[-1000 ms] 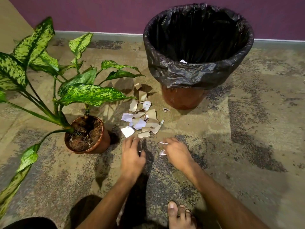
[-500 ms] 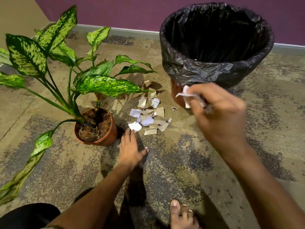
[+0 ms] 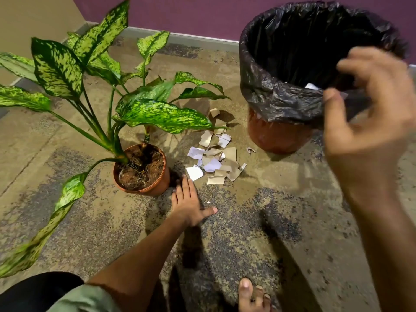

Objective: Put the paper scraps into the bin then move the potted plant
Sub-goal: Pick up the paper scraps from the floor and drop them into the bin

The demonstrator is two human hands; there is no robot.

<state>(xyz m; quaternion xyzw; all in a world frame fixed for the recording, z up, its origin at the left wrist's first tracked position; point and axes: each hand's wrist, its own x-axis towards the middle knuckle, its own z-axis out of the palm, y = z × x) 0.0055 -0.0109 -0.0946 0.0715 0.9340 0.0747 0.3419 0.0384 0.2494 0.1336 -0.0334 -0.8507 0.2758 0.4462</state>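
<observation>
- One bin [image 3: 279, 134] stands at your upper right, a reddish tub lined with a black bag [image 3: 265, 91] folded over its rim; one white scrap [image 3: 311, 86] shows inside it.
- One potted plant [image 3: 144, 174] sits left of centre, in a brown pot of dark soil with large speckled green leaves.
- Roughly fifteen paper scraps [image 3: 216, 158], white and tan, lie in one loose pile on the floor between the pot and the bin; one small scrap [image 3: 250, 150] lies apart, nearer the bin.
- Your left hand [image 3: 188, 203] rests flat on the floor with fingers straight, just beside the pot and touching the nearest white scrap.
- Your right hand [image 3: 369, 122] is raised at the bin's near rim, blurred, fingers loosely spread and holding nothing you can make out.
- Half a second ago that right hand pinched white scraps in front of the bin; now they are out of its fingers and it has moved to the rim. Your left hand has stayed put.
- One bare foot [image 3: 253, 297] shows at the bottom edge.
- Floor [image 3: 281, 221]: mottled tan and grey, rough-looking. Behind runs a purple wall [image 3: 202, 14] with a pale skirting, and a beige wall [image 3: 33, 16] at the left.
</observation>
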